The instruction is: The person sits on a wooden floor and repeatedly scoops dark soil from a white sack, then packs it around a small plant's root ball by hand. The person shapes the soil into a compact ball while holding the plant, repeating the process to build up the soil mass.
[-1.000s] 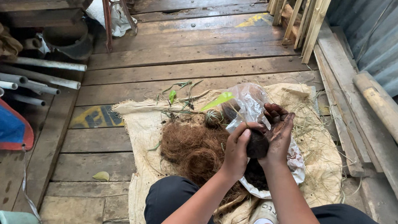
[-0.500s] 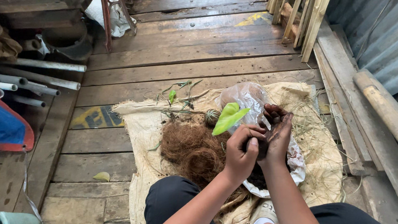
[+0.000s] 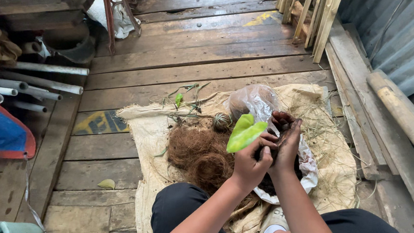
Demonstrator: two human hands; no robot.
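I am sitting at the near edge of the burlap sack (image 3: pixel 144 137) spread on the plank floor (image 3: pixel 198 72), my knees in dark trousers (image 3: pixel 185 208) over its near corners.

My left hand (image 3: pixel 251 165) is closing its fingers round the base of a small plant, whose one bright green leaf (image 3: pixel 244 132) is standing up just above my knuckles. My right hand (image 3: pixel 285 142) is pressing against the left, soiled dark, its fingers curled together over the same root end; I cannot tell how much soil is packed between the palms.

Directly under both hands the white plastic bag (image 3: pixel 307 165) of dark soil is lying open. To the left of it, in the middle of the sack, the heap of brown coconut fibre (image 3: pixel 201 154) is sitting loose. Beyond it a small round fibre ball (image 3: pixel 221 121) and some thin green cuttings (image 3: pixel 183 99) are lying near the far edge, with a clear plastic bag (image 3: pixel 253 100) beside them.

Risks, as I judge them: too hard a squeeze could be snapping the stem or bruising the leaf; loose soil could be crumbling out of my grip onto the sack; the open bag could be tipping if my wrist catches its rim.
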